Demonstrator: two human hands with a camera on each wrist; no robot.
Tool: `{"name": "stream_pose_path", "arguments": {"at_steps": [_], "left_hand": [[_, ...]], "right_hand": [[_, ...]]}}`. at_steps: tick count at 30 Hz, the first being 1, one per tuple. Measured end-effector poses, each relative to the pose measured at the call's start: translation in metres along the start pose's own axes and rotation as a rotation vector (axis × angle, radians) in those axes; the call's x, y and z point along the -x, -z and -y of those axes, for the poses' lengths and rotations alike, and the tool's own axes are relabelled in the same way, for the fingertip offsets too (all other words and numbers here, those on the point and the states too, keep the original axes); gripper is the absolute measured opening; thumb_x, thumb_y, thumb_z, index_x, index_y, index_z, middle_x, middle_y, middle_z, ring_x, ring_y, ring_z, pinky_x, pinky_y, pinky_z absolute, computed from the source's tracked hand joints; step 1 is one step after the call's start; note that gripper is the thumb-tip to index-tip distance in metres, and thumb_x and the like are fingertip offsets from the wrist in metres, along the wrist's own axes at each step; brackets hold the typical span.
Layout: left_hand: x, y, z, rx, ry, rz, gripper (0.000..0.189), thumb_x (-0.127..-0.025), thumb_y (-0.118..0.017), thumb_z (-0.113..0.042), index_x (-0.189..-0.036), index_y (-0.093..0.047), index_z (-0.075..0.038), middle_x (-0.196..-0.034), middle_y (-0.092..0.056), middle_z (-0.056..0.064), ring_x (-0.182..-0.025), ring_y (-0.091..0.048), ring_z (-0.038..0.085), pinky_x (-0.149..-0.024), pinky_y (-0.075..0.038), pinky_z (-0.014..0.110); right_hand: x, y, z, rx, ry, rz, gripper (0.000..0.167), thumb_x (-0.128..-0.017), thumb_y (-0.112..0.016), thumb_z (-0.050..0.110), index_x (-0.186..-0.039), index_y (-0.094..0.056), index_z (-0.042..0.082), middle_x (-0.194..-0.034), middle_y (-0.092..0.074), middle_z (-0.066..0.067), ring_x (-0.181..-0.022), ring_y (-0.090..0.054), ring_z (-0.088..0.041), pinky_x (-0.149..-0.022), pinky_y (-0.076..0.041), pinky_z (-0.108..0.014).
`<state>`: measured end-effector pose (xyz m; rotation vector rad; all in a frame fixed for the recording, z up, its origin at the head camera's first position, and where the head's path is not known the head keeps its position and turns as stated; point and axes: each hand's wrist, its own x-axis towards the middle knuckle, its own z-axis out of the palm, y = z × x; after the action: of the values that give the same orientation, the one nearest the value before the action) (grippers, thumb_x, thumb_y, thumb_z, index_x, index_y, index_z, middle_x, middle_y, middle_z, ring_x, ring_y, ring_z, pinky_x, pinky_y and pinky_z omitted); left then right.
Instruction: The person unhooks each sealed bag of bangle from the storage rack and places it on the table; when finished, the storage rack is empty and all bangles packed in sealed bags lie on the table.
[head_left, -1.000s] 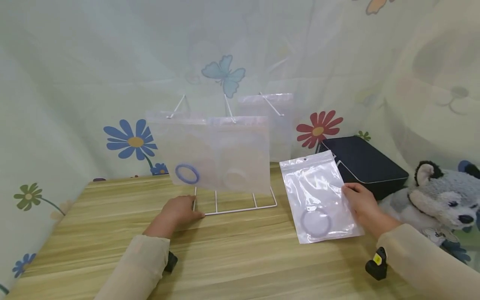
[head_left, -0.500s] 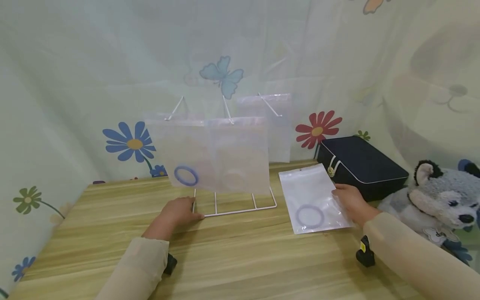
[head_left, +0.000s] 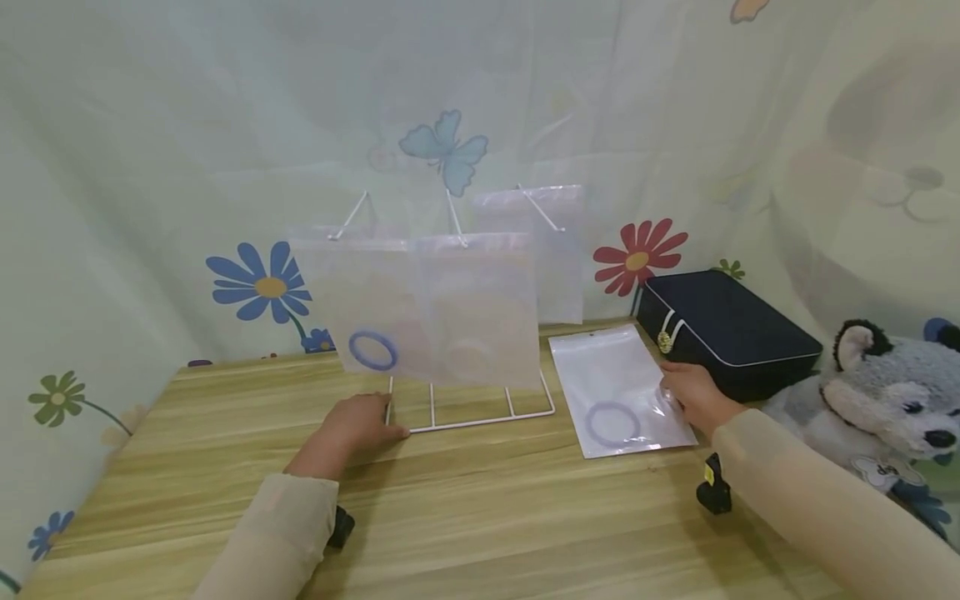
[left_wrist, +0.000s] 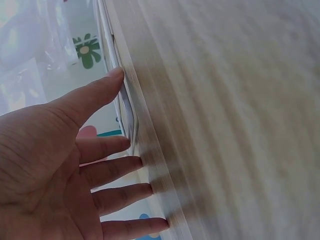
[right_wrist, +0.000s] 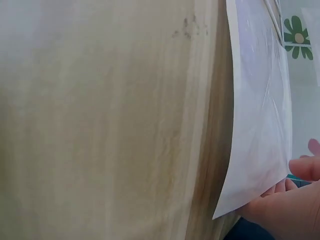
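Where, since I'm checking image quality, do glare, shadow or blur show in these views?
Head view: small glints on the pouch beside the right hand, soft shadow on the tabletop below the right sleeve; left wrist view: tabletop blurred; right wrist view: tabletop blurred too, pale glare streaks along the pouch.

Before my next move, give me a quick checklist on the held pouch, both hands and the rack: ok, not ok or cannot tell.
1. Right hand gripping the held pouch: ok, pinching its side edge.
2. Left hand on the white rack: ok, touching the base's near left corner.
3. Ring inside the held pouch: ok, visible toward the near end.
4. Room on the rightmost hook: ok, its front part is bare ahead of the rear pouch.
5. Held pouch lined up with a hook: not ok, it is low and right of the rack.
6. Held pouch wholly off the table: cannot tell.
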<state>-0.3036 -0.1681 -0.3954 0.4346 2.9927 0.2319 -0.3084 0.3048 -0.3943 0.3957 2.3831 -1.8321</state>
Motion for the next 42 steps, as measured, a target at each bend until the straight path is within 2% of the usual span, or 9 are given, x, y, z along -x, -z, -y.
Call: {"name": "stream_pose_path", "arguments": {"at_steps": [3,5,8,13,20,25,34,37,42], "left_hand": [[-0.001,0.0,0.001,0.002,0.001,-0.003,0.072,-0.086,-0.074,-0.041,-0.134,-0.054,0.009,-0.123,-0.062,0.027,-0.115,-0.058,0.045,-0.096,-0.047,0.055],[-0.001,0.0,0.001,0.003,0.003,0.0,0.072,-0.086,-0.074,-0.041,-0.135,-0.054,0.008,-0.123,-0.062,0.027,-0.115,-0.058,0.045,-0.096,-0.047,0.055],[-0.002,-0.001,0.002,0.005,0.006,0.007,0.073,-0.086,-0.074,-0.041,-0.135,-0.053,0.008,-0.124,-0.062,0.027,-0.116,-0.057,0.045,-0.097,-0.047,0.055],[-0.002,0.0,0.001,0.002,0.006,0.011,0.072,-0.086,-0.074,-0.041,-0.135,-0.054,0.008,-0.124,-0.062,0.026,-0.116,-0.058,0.044,-0.097,-0.047,0.054],[-0.003,0.0,0.001,0.005,0.017,0.003,0.071,-0.085,-0.075,-0.04,-0.133,-0.055,0.008,-0.12,-0.063,0.027,-0.112,-0.059,0.045,-0.096,-0.047,0.054],[-0.003,-0.002,0.001,0.003,0.026,-0.003,0.072,-0.084,-0.077,-0.04,-0.132,-0.056,0.008,-0.116,-0.065,0.027,-0.109,-0.06,0.045,-0.094,-0.049,0.054],[-0.003,-0.001,0.0,0.039,0.06,-0.032,0.054,-0.079,-0.081,-0.04,-0.106,-0.064,0.002,-0.09,-0.068,0.015,-0.089,-0.065,0.037,-0.081,-0.052,0.051],[-0.003,-0.003,-0.001,0.045,0.07,-0.048,0.046,-0.077,-0.082,-0.042,-0.094,-0.063,-0.004,-0.081,-0.065,0.01,-0.081,-0.064,0.031,-0.076,-0.052,0.048],[-0.002,-0.003,0.0,0.038,0.082,-0.06,0.044,-0.076,-0.082,-0.043,-0.089,-0.062,-0.006,-0.077,-0.062,0.007,-0.077,-0.062,0.028,-0.073,-0.051,0.046]], "right_hand": [[-0.009,0.0,-0.002,0.056,0.051,-0.057,0.065,-0.087,-0.036,-0.005,-0.149,-0.02,-0.015,-0.153,-0.025,-0.033,-0.118,-0.035,-0.037,-0.083,-0.037,-0.026],[-0.014,0.001,-0.002,0.117,0.092,-0.098,0.063,-0.088,-0.038,-0.002,-0.148,-0.025,-0.016,-0.149,-0.03,-0.033,-0.111,-0.038,-0.036,-0.076,-0.035,-0.024],[-0.019,0.0,-0.001,0.166,0.123,-0.116,0.06,-0.091,-0.041,0.002,-0.147,-0.029,-0.014,-0.148,-0.031,-0.033,-0.113,-0.039,-0.037,-0.084,-0.038,-0.03],[-0.021,-0.002,0.003,0.181,0.115,-0.041,0.058,-0.096,-0.043,0.007,-0.147,-0.026,-0.015,-0.151,-0.026,-0.035,-0.132,-0.033,-0.043,-0.106,-0.033,-0.047],[-0.021,-0.014,0.019,0.316,0.228,-0.086,0.05,-0.1,-0.044,0.013,-0.141,-0.038,-0.013,-0.144,-0.039,-0.035,-0.128,-0.042,-0.045,-0.104,-0.037,-0.049],[-0.025,-0.036,0.049,0.222,0.282,-0.144,0.052,-0.102,-0.048,0.021,-0.146,-0.037,-0.005,-0.146,-0.042,-0.027,-0.134,-0.041,-0.039,-0.11,-0.035,-0.049],[-0.051,-0.066,0.103,0.064,0.395,-0.172,0.07,-0.104,-0.048,0.036,-0.158,-0.017,0.004,-0.159,-0.027,-0.021,-0.146,-0.028,-0.034,-0.118,-0.025,-0.045],[-0.06,-0.072,0.115,0.044,0.429,-0.196,0.066,-0.104,-0.048,0.035,-0.156,-0.023,0.002,-0.157,-0.031,-0.021,-0.144,-0.03,-0.035,-0.118,-0.026,-0.045],[-0.065,-0.084,0.122,0.005,0.417,-0.244,0.052,-0.104,-0.05,0.031,-0.147,-0.043,0.003,-0.146,-0.047,-0.019,-0.136,-0.042,-0.032,-0.113,-0.035,-0.043]]}}
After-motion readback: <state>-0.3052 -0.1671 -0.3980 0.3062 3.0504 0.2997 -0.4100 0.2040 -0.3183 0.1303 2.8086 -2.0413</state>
